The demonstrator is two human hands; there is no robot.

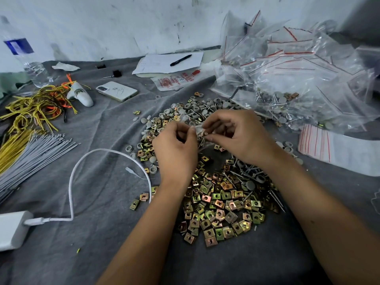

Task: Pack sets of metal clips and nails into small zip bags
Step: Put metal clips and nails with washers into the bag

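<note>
Over the middle of a grey cloth (pixel 98 233), above a heap of hardware: left hand (pixel 174 147) and right hand (pixel 236 136), close together, fingers curled, pinching between them one small clear zip bag (pixel 198 130). Left thumb and forefinger on the bag's left edge, right fingertips on its right edge; bag crumpled, contents hard to make out, something thin and metallic hanging below it.

Directly under and near the hands: a spread of square brass-coloured metal clips (pixel 218 204), many overlapping, a few strays off to the left. Mixed in at the right of that spread: screws or nails (pixel 246 171) with grey round caps. Farther off, beyond the hands: a second pile of grey caps and clips (pixel 185 110).

Far right: a big loose mound of filled zip bags (pixel 298 79) with red seal lines, nails and caps visible through the plastic. Near right of that: a flat stack of empty bags (pixel 329 145), red stripes along one side.

Far centre: a sheet of paper (pixel 164 62) with a black pen (pixel 181 59) lying on it, a printed bag pack just beside. Left of centre: a white phone (pixel 117 91), face down. Far left: a plastic water bottle (pixel 24 56), a tangle of yellow and orange wires (pixel 37 108), a bundle of grey ties (pixel 35 153). Near left: a white charger block (pixel 12 229) with its white cable (pixel 82 167) looping toward the clips.
</note>
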